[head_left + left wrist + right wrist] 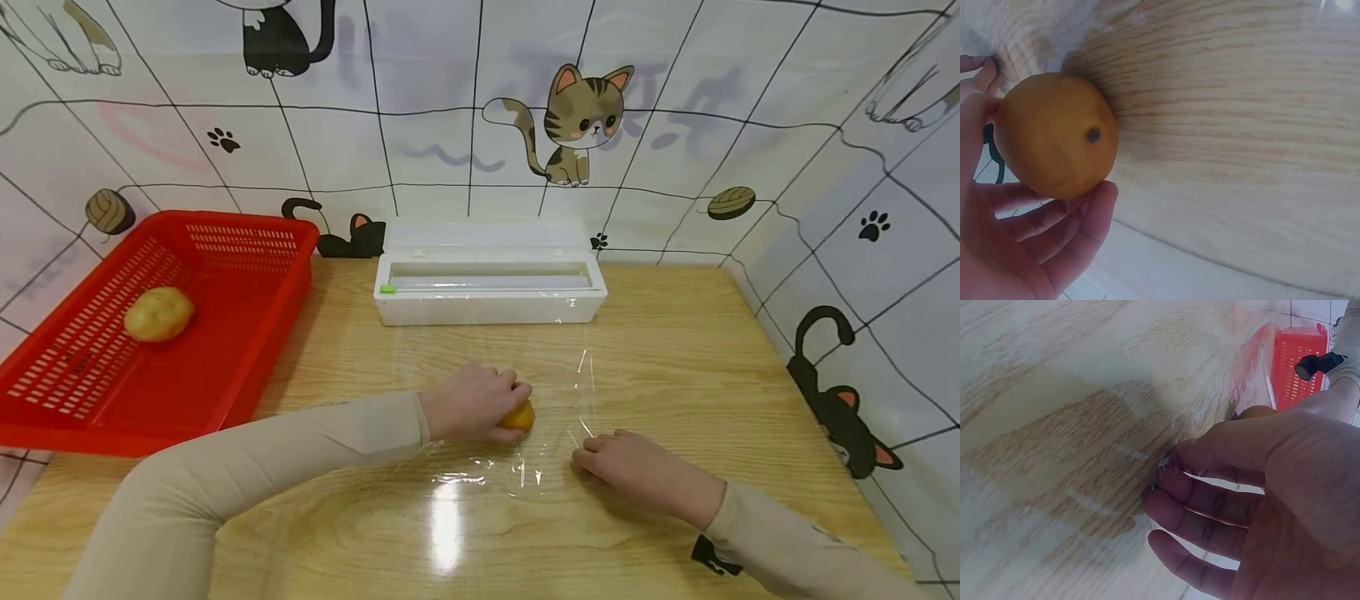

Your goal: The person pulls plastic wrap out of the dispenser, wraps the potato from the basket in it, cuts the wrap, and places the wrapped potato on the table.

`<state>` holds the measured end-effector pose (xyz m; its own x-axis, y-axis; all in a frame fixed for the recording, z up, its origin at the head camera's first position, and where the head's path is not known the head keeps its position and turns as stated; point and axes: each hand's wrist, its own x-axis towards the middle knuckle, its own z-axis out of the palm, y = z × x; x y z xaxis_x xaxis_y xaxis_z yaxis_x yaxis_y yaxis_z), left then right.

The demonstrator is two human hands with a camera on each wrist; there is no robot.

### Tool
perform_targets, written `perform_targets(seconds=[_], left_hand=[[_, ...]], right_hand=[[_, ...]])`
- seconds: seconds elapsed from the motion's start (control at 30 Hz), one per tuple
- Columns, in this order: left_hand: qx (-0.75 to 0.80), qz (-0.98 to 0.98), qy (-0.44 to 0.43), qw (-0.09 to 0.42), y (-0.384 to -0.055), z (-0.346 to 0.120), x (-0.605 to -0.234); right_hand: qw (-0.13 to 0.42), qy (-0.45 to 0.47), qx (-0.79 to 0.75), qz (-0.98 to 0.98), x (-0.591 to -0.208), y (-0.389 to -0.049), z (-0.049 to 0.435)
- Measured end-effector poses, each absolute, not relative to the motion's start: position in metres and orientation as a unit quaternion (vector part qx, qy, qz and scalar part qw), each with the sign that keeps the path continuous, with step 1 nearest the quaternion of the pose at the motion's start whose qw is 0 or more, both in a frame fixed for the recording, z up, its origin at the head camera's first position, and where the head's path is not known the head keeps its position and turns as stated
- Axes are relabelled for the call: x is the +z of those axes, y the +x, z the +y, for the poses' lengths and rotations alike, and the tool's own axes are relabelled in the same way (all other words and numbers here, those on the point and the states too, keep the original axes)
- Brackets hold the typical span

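My left hand (468, 402) grips an orange (519, 417) on the wooden table, thumb and fingers curved around its sides. In the left wrist view the stem end of the orange (1057, 134) faces the camera. A sheet of clear plastic wrap (528, 475) lies over the table around the orange; its glossy creases catch the light. To the right of the fruit, my right hand (637, 475) pinches the edge of the wrap (1169, 465) between thumb and index finger. Exactly how far the transparent sheet reaches is hard to see.
Behind the hands stands a white wrap dispenser box (487, 312), its lid raised and a roll inside. A red plastic basket (262, 358) is at the left, holding one yellowish, potato-like item (159, 314). A cat-patterned covering (450, 150) lines the wall behind the table.
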<state>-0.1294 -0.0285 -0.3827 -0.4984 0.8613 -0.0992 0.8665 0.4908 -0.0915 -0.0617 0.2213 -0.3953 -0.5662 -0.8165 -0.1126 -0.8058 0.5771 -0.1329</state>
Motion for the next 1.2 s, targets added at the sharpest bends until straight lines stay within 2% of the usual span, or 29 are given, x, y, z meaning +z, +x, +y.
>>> perform_targets(seconds=[0.5, 0.97, 1.2], left_hand=[[-0.047, 0.868, 0.492, 0.055, -0.1234, -0.0300, -0.3828], [-0.071, 0.866, 0.493, 0.039, -0.1217, -0.0278, -0.3841], [-0.052, 0.868, 0.491, 0.049, -0.1207, -0.0282, -0.3846]], right_hand=[[0.081, -0.459, -0.034, 0.884, -0.3958, -0.0602, 0.2212], [0.070, -0.462, -0.038, 0.883, -0.3959, -0.0606, 0.2226], [0.074, -0.461, -0.043, 0.883, -0.3962, -0.0609, 0.2231]])
